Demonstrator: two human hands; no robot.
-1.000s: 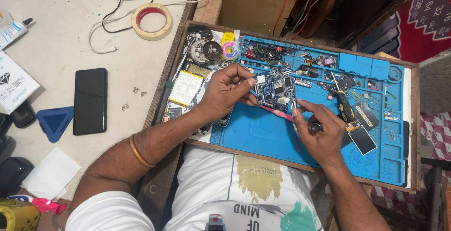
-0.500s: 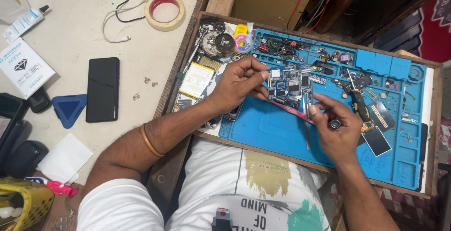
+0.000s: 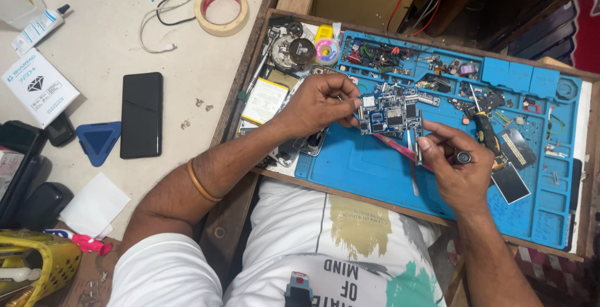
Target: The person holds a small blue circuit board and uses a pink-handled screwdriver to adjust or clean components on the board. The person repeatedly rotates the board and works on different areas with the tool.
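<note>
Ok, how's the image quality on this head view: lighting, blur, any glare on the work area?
Head view: even, soft light with only faint shadows; the left hand, right hand and circuit board are sharp, no motion blur. Mild sheen on the blue mat and the black phone. Upper right background is dark and underexposed.
</note>
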